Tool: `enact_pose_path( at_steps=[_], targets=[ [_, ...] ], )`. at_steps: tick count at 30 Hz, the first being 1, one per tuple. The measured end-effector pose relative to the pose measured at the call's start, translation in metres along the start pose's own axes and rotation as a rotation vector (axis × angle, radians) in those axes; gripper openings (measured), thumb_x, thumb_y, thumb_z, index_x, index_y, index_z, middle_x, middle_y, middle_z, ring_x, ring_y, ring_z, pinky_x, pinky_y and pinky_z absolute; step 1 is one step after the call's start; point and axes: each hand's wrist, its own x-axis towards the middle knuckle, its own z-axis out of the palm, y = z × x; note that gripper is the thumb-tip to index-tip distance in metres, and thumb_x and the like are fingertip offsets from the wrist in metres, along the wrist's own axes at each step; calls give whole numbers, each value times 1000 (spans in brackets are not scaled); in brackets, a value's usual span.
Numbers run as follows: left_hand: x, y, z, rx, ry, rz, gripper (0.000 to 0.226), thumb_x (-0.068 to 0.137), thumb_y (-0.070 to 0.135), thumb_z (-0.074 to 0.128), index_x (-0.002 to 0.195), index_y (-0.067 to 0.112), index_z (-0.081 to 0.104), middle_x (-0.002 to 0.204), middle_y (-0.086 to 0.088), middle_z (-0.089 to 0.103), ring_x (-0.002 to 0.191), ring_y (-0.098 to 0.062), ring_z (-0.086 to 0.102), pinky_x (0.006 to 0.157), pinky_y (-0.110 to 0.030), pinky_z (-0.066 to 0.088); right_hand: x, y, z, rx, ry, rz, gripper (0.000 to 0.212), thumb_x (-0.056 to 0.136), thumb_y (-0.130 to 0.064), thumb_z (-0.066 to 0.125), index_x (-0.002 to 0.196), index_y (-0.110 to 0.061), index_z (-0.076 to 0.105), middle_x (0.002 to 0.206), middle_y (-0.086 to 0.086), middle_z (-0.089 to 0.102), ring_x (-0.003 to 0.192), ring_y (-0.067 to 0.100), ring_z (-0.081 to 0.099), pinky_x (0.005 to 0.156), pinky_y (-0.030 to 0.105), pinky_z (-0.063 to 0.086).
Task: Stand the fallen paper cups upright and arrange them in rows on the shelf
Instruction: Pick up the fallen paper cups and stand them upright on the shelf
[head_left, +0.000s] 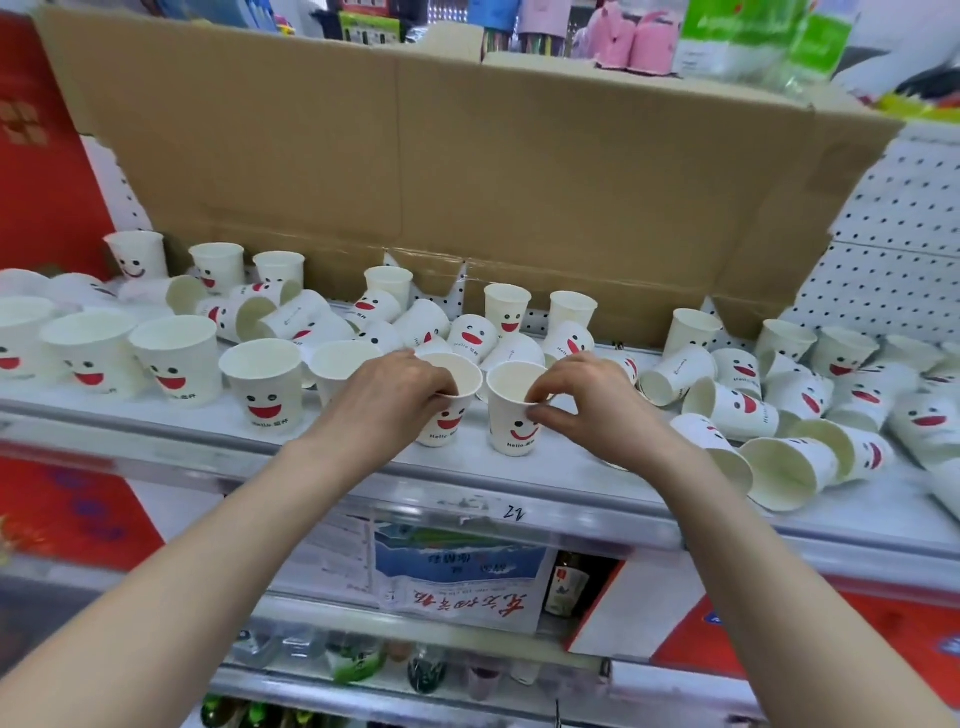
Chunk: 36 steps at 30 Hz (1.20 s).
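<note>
Left hand (389, 400) grips one upright cup (448, 418), right hand (592, 402) pinches the neighbouring cup (511, 423)

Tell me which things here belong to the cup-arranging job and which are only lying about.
Job: left hand, gripping the left cup; right hand, pinching the right cup; fallen cups; standing cups; shelf.
Lying about: cardboard sheet; bottles below.

Bright, even, diffuse store light leaves only faint soft shadows under the paper cups (267, 382) and a pale sheen on the front rail of the shelf (156, 441); wide-angle distortion bows the shelf and the cardboard sheet (415, 156) toward the frame edges, and the lower shelves (363, 654) and outer corners are blurred.
</note>
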Motion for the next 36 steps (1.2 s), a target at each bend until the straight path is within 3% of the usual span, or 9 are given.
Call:
enact_pose_path(
  at_steps=[8,12,17,21,24,27,29,33,36],
  targets=[
    [0,-12,-3,-24,-64,3,15,94,25,54,103,23,65,102,3,68,100,-18,55,93,-41,47,3,-3,9,9,-11,9,13,90,-28,66,100,-23,73,98,-11,69,102,15,53,92,36,44],
    [-1,-12,-4,-57,-99,-9,21,94,23,52,112,25,62,111,5,64,107,-13,53,90,-30,46,-5,0,3,69,44,31,25,89,-30,66,114,-29,68,115,-13,66,112,7,53,99,29,42],
    [-4,4,-7,-113,87,74,47,84,13,63,129,25,55,130,5,56,124,-16,46,98,-31,42,-32,30,-35,140,272,290,32,90,-23,64,121,-33,64,113,-12,67,108,11,57,92,37,49],
    [2,46,1,-135,279,248,45,80,9,69,123,17,60,121,-2,60,115,-21,53,92,-29,44,-64,63,-63,-53,107,534,38,88,-43,64,123,-28,59,115,-4,62,108,15,56,89,37,48],
    [15,92,21,-131,202,300,51,83,16,69,131,17,53,131,-4,54,123,-22,47,99,-31,41,-81,70,-62,-267,-4,614,53,80,-60,63,123,-29,53,118,-3,56,110,18,51,84,36,46],
    [36,125,43,26,33,249,68,84,6,68,142,22,35,150,-5,33,137,-24,29,105,-34,38,-92,73,-56,-297,-68,560,56,77,-63,63,121,-29,52,118,-2,53,110,21,50,89,37,46],
    [50,135,52,172,-56,214,68,82,0,66,140,20,37,151,-7,31,137,-25,28,104,-32,38,-100,78,-56,-227,-108,514,51,79,-57,65,119,-29,54,116,-3,50,109,19,49,90,36,45],
    [71,145,62,359,-85,158,36,84,0,59,116,17,59,116,-3,57,108,-23,51,68,-30,39,-109,98,-57,-223,-63,341,31,88,-20,59,119,-26,62,116,1,57,110,22,53,86,35,45],
    [80,152,62,403,-49,117,36,80,-3,62,110,16,61,107,-2,60,100,-23,54,66,-31,44,-106,110,-60,-261,76,279,33,90,-5,52,114,-21,68,107,5,67,101,27,59,76,35,45]
  ],
)
